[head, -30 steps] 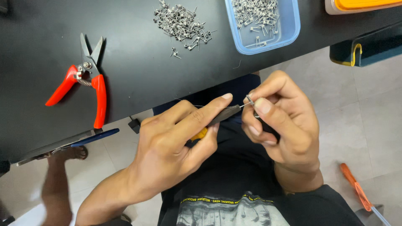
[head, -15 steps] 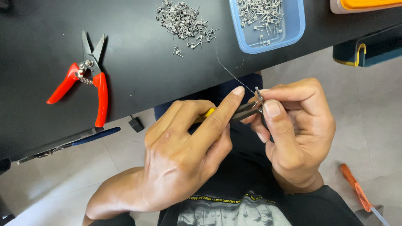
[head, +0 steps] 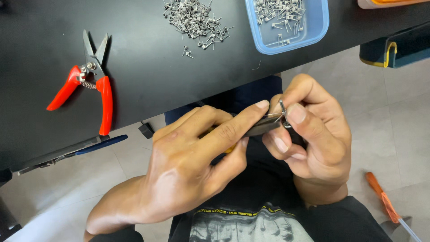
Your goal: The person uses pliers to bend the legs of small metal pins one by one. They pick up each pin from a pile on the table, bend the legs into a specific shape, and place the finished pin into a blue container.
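Pinching small metal piece [head: 283, 109] in right hand [head: 313, 134], at 2 o'clock from left hand [head: 192, 166], clenched on dark pliers [head: 262, 129]. Shifted lower since half-second back; pliers tip now closing on piece, thin wire [head: 271, 115] between.

Black bench [head: 148, 67]: red-handled snips [head: 89, 80] at 9 o'clock, loose pile of small metal clips [head: 195, 18] at 12. Blue tray [head: 320, 27] holding more clips at 1 o'clock, dark case [head: 396, 47] at 2.

left hand [head: 188, 166]: lying palm-down, index finger stretching toward right | right hand [head: 309, 134]: curling, thumb and forefinger pinching | both meeting fingertip to fingertip over the lap
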